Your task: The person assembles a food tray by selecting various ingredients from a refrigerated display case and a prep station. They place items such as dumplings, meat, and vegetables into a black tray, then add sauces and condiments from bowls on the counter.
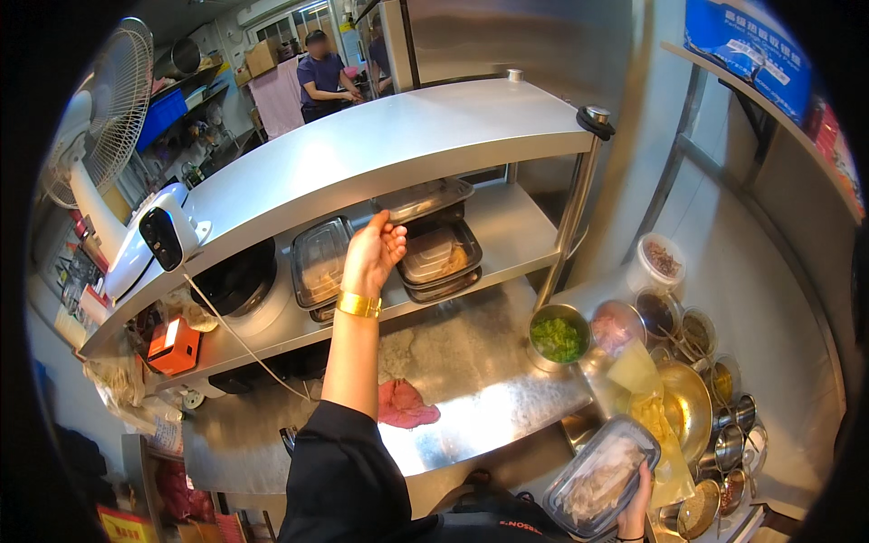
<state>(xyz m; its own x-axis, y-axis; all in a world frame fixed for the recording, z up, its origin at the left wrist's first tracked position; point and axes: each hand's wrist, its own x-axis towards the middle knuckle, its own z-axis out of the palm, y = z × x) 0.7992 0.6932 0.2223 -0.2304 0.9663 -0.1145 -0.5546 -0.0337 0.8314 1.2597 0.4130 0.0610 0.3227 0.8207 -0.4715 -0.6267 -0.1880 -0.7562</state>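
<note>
- Right grip (636, 509) has one filled tub (596, 478), so that's one in hand
- Left grip (376, 252) is curled above the shelf (525, 226), can't tell if it's holding anything
- Tubs (444, 257) beside it are yet to leave

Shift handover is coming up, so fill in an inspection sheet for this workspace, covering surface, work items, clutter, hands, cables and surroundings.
Surface: steel counter, shiny, with a reddish cloth lying on it.
Work items: black container of pale food at lower right; more containers on the shelf above the counter.
Clutter: chopped greens in a metal pot, with other ingredient vessels crowded at right; orange box at left.
Hands: left hand raised at the clear lid, grip unclear; right hand holding the black container.
Cables: white cable hanging in front of the shelf.
Surroundings: white fan at upper left; a co-worker in the background.
</note>
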